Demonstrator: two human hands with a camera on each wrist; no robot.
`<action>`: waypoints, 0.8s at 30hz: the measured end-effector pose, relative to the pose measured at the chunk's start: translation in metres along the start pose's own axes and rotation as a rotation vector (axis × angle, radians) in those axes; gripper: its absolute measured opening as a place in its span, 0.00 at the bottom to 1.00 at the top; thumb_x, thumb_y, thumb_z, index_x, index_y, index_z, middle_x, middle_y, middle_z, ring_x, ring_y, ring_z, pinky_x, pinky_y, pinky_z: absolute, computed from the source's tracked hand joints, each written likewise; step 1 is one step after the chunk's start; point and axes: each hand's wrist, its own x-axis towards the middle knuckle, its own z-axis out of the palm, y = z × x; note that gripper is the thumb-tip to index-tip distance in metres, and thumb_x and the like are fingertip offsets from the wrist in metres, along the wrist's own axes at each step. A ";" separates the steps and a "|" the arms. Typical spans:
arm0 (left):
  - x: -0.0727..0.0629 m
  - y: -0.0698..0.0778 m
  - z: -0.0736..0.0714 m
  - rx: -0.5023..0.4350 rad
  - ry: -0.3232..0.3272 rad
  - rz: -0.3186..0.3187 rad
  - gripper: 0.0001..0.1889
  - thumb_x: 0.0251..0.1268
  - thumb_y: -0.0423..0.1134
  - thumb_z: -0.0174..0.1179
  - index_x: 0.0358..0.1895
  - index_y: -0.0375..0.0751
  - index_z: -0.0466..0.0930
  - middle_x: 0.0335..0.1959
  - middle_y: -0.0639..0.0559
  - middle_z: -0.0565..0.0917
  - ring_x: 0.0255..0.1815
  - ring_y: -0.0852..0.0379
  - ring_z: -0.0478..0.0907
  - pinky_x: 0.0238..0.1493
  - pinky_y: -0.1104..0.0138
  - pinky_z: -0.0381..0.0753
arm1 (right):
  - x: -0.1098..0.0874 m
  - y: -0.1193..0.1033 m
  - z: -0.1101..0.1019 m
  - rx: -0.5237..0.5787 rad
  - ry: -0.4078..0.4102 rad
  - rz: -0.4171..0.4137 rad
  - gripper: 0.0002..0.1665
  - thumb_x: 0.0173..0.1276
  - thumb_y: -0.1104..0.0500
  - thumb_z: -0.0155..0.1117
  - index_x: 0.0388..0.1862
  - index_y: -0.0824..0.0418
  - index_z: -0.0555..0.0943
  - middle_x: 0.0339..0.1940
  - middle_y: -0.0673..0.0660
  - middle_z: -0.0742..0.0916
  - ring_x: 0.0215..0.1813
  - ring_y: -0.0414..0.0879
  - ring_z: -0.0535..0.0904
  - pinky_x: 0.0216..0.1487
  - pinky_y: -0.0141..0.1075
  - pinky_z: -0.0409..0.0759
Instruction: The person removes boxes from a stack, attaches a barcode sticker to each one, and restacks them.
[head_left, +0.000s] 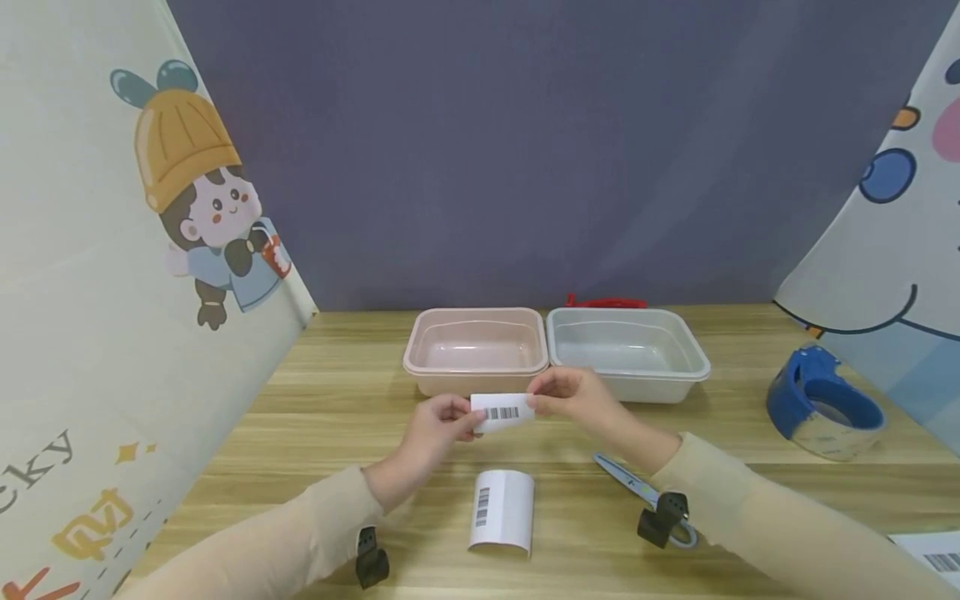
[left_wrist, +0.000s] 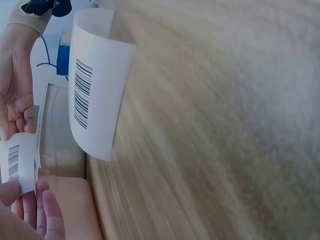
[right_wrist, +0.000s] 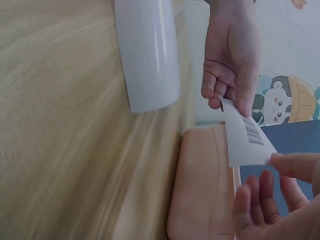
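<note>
Both hands hold a small white barcode label (head_left: pixel 504 412) up in front of the bins. My left hand (head_left: pixel 432 433) pinches its left end between thumb and fingers, the thumb lying on the printed face. At the opposite end, my right hand (head_left: pixel 576 402) pinches the corner with thumb and forefinger, and its other fingers curve loosely in the right wrist view. Below the hands, a curled white sheet (head_left: pixel 504 510) with a barcode arches on the wooden table (head_left: pixel 330 417). Blue-handled scissors (head_left: pixel 633 483) lie partly under the right forearm.
A pink plastic bin (head_left: pixel 476 381) and a white plastic bin (head_left: pixel 652 388) stand side by side behind the hands. Behind the white one is a red object (head_left: pixel 607 303). A blue tape dispenser (head_left: pixel 821 408) sits at the right, and another barcode sheet (head_left: pixel 930 550) lies at the right edge.
</note>
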 end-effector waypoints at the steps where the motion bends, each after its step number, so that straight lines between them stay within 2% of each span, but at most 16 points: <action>1: 0.001 -0.001 0.000 0.003 0.016 -0.002 0.09 0.59 0.30 0.65 0.35 0.26 0.78 0.29 0.40 0.85 0.28 0.55 0.84 0.36 0.63 0.88 | 0.000 0.002 0.002 -0.011 0.017 -0.011 0.13 0.60 0.67 0.68 0.41 0.75 0.78 0.32 0.54 0.86 0.34 0.37 0.80 0.40 0.28 0.82; 3: 0.004 -0.004 0.000 0.011 0.045 -0.007 0.09 0.59 0.31 0.66 0.35 0.27 0.78 0.28 0.40 0.85 0.27 0.54 0.84 0.35 0.63 0.88 | 0.002 0.006 0.007 -0.017 0.043 -0.031 0.15 0.58 0.70 0.68 0.42 0.75 0.77 0.32 0.57 0.85 0.34 0.38 0.80 0.38 0.27 0.81; 5: 0.008 -0.008 -0.001 0.019 0.070 -0.017 0.09 0.58 0.30 0.66 0.36 0.27 0.78 0.28 0.40 0.85 0.26 0.53 0.84 0.34 0.62 0.88 | 0.004 0.010 0.013 0.026 0.059 -0.006 0.18 0.56 0.72 0.68 0.44 0.77 0.74 0.31 0.58 0.84 0.33 0.39 0.79 0.36 0.27 0.82; 10: 0.016 -0.017 -0.004 0.034 0.115 -0.030 0.09 0.57 0.30 0.67 0.35 0.27 0.79 0.27 0.41 0.85 0.25 0.53 0.84 0.34 0.61 0.88 | 0.011 0.014 0.030 0.128 0.147 0.162 0.22 0.57 0.73 0.67 0.50 0.77 0.73 0.29 0.57 0.83 0.29 0.40 0.79 0.34 0.31 0.86; 13: 0.020 -0.020 -0.006 0.030 0.147 -0.027 0.09 0.56 0.30 0.68 0.35 0.27 0.79 0.27 0.40 0.85 0.24 0.54 0.84 0.34 0.60 0.88 | 0.017 0.015 0.039 0.131 0.219 0.228 0.18 0.57 0.72 0.68 0.47 0.76 0.77 0.31 0.61 0.85 0.25 0.40 0.80 0.33 0.34 0.87; 17: 0.024 -0.021 -0.009 0.041 0.177 -0.039 0.09 0.55 0.30 0.68 0.35 0.28 0.79 0.28 0.40 0.86 0.23 0.57 0.82 0.33 0.62 0.88 | 0.024 0.017 0.048 0.151 0.292 0.282 0.14 0.56 0.72 0.68 0.42 0.74 0.80 0.34 0.63 0.86 0.25 0.41 0.81 0.36 0.36 0.87; 24: 0.031 -0.026 -0.013 0.037 0.192 -0.095 0.09 0.56 0.31 0.68 0.36 0.30 0.80 0.30 0.41 0.86 0.25 0.58 0.81 0.36 0.62 0.88 | 0.033 0.020 0.056 0.197 0.317 0.372 0.14 0.56 0.71 0.69 0.42 0.71 0.81 0.38 0.61 0.85 0.29 0.43 0.81 0.44 0.43 0.87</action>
